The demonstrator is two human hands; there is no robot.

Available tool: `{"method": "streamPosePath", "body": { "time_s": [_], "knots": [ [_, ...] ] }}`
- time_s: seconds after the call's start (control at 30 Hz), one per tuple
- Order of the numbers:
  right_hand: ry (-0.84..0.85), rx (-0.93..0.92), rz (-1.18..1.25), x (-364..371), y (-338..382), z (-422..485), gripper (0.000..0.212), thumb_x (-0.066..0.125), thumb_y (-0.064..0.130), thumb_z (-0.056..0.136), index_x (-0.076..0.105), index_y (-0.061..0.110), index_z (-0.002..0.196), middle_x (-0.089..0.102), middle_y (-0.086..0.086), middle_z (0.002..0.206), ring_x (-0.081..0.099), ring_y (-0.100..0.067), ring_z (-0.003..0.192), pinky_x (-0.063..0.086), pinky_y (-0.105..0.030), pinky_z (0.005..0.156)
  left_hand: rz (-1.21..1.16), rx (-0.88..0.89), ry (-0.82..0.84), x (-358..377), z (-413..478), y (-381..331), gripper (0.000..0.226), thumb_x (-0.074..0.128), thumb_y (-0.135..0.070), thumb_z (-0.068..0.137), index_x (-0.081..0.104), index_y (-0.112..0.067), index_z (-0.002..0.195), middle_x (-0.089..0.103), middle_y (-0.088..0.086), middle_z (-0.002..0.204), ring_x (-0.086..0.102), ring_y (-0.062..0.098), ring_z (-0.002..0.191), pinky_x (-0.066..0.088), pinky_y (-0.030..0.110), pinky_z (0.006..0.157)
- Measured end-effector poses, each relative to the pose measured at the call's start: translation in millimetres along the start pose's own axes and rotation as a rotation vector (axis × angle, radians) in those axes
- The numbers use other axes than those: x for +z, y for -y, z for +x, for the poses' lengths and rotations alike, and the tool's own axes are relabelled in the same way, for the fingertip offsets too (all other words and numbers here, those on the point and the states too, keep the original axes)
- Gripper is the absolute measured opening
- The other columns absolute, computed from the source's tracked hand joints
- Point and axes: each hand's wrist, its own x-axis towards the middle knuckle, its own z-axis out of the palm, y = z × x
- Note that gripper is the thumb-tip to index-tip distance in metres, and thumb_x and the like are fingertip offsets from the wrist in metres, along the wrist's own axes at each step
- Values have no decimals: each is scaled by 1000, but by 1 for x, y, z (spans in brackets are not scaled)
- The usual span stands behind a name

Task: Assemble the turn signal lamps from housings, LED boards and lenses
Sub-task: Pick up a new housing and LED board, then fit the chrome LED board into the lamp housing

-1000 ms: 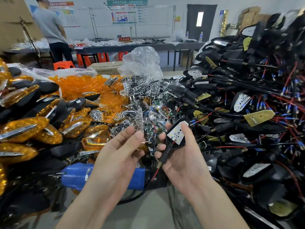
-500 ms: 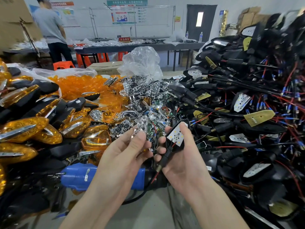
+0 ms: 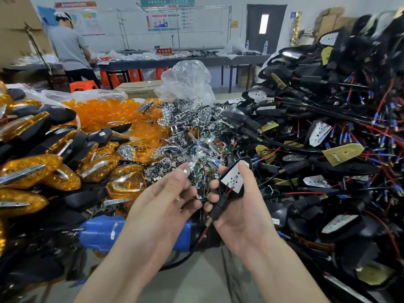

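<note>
— Which step are you on?

— Fitting the insert. My right hand (image 3: 238, 206) is curled round 1 black housing (image 3: 221, 203), thumb on its rim, with the white LED board (image 3: 232, 180) seated inside, face up. My left hand (image 3: 168, 193) pinches a small clear reflector piece (image 3: 189, 169) at the fingertips, near the housing, not touching it.

— And next?

— I reckon the piece needs turning to match the board, then pressing in square. The orange lenses (image 3: 105, 112) lie heaped well apart on my left; 1 caps it afterwards.

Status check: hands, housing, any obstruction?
Left hand pinches small clear piece. Right hand grips housing, LED board inside, uncovered. Parts apart, nothing between them.
</note>
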Motion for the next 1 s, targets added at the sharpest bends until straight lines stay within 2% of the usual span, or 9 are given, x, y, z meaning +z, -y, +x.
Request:
{"method": "streamPosePath", "body": {
  "time_s": [0.1,0.2,0.33,0.43,0.53,0.73,0.8,0.9,1.0],
  "knots": [
    [9,-4,9,1,0,0,38,58,60,93,70,24,87,60,-1,71,50,-13,54,45,-24,51,99,65,37,2,-2,4,54,73,-26,62,68,-13,115,66,2,71,64,11,70,55,24,68],
    [8,-11,8,2,-1,-1,41,58,60,92,74,25,80,62,-1,72,53,-13,55,47,-24,52,241,166,-35,3,2,8,54,71,-35,62,69,-11,110,73,4,76,69,17,77,55,23,68],
    [-2,-21,19,4,-1,-1,43,57,60,93,76,27,72,64,-1,74,55,-12,56,46,-24,54,403,249,-86,-1,4,10,62,61,-65,76,72,-7,97,77,10,87,73,22,80,54,26,64],
    [2,-37,43,5,0,-3,42,58,59,90,76,27,69,64,-1,73,54,-13,58,44,-25,55,469,246,-33,-2,4,10,62,40,-76,77,79,-30,89,77,9,87,71,18,76,49,35,65],
    [8,-52,49,6,-1,-4,39,61,59,87,76,29,69,63,-1,76,55,-13,59,43,-25,56,515,252,28,-3,3,11,61,40,-88,75,76,-42,93,76,3,95,70,17,84,50,32,69],
    [5,-84,46,10,-4,-8,33,67,62,74,76,30,71,67,0,78,58,-11,59,50,-24,51,694,350,62,-4,-3,20,102,47,-97,59,55,-25,131,65,3,126,60,24,118,50,43,91],
    [1,-99,65,11,-4,-8,33,68,61,70,76,29,72,67,0,78,58,-12,58,50,-24,51,732,383,77,-3,-6,21,94,47,-91,67,53,-24,132,65,0,126,61,20,118,51,41,91],
    [-9,-107,64,12,-5,-10,35,66,63,78,76,30,70,65,3,78,57,-12,61,48,-25,58,777,420,71,-4,-9,23,55,49,-64,88,53,-28,129,67,-7,121,64,12,112,53,35,88],
    [-16,-127,32,13,-5,-14,38,59,62,91,76,29,81,67,1,81,68,-17,74,60,-32,73,847,446,84,-5,-11,25,35,49,-51,95,49,-37,127,65,-13,123,61,8,115,53,32,92]
  ]
}}
